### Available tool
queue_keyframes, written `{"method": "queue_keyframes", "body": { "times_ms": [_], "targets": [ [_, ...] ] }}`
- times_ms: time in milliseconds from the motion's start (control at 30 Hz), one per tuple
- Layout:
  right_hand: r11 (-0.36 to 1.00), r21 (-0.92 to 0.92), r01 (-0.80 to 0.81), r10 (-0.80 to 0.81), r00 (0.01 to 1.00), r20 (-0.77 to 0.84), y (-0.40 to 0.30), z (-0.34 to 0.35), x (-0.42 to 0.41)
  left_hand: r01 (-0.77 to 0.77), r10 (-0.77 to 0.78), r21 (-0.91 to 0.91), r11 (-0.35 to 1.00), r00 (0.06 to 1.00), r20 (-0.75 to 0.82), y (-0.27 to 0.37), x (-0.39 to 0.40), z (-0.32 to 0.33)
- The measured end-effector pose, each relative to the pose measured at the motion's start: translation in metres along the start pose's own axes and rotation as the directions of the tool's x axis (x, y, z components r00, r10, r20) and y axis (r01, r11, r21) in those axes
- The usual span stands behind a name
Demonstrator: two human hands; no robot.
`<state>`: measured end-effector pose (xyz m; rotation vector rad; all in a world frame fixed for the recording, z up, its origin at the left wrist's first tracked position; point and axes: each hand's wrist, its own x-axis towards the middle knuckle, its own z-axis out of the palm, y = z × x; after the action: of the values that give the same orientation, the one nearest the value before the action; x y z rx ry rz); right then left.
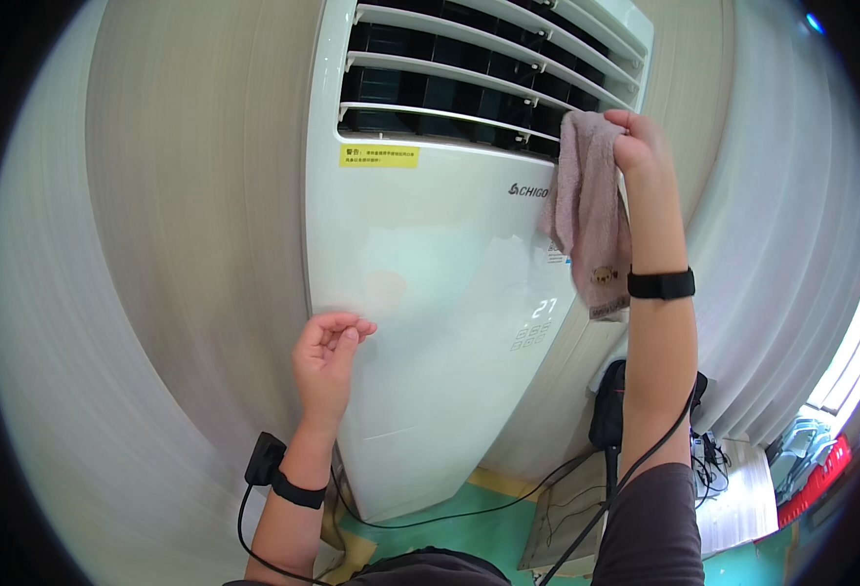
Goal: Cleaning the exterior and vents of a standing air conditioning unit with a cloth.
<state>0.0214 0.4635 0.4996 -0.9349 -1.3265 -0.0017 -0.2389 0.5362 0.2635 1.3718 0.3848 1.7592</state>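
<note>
A white floor-standing Chigo air conditioner (430,278) fills the middle of the view, with a lit display and touch buttons low on its right. My right hand (638,143) grips a pinkish-grey towel (594,212) by its upper end, at the lower right of the louvers (444,117). The towel hangs down over the panel's right edge and partly covers the lettering. My left hand (332,348) is beside the panel's left edge with its fingers curled and fingertips near the surface; nothing shows in it. Whether it touches the panel is unclear.
A black cable (452,516) runs across the green floor (444,505). At the lower right are a black bag (608,403), a pale table (737,505) with tangled cords and a red crate (818,483). Another cable trails from each wrist area. Pale curtains (774,220) hang at right.
</note>
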Motion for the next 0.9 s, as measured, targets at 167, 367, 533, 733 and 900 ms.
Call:
{"method": "queue_keyframes", "body": {
  "times_ms": [167,367,533,733,900],
  "targets": [
    [0.858,-0.334,0.389,-0.406,0.914,0.022,0.008,0.022,0.026,-0.042,0.042,0.0,0.999,0.999,-0.027,-0.002,-0.002,0.011],
    [0.977,-0.165,0.132,-0.128,0.991,0.037,0.024,0.024,0.049,-0.108,0.111,0.054,0.993,0.992,-0.066,0.003,-0.001,-0.007],
    [0.964,-0.261,-0.056,0.037,0.996,-0.077,0.075,-0.068,0.084,-0.052,0.054,0.066,0.996,0.998,-0.032,0.003,0.0,0.007],
    [0.925,-0.305,0.228,-0.235,0.972,0.014,0.058,-0.02,0.053,-0.073,0.078,0.088,0.993,0.995,-0.055,0.004,0.0,0.004],
    [0.97,-0.135,0.202,-0.187,0.976,0.116,0.032,0.023,0.059,-0.1,0.112,0.128,0.987,0.99,-0.086,0.0,0.0,0.002]
  ]
}}
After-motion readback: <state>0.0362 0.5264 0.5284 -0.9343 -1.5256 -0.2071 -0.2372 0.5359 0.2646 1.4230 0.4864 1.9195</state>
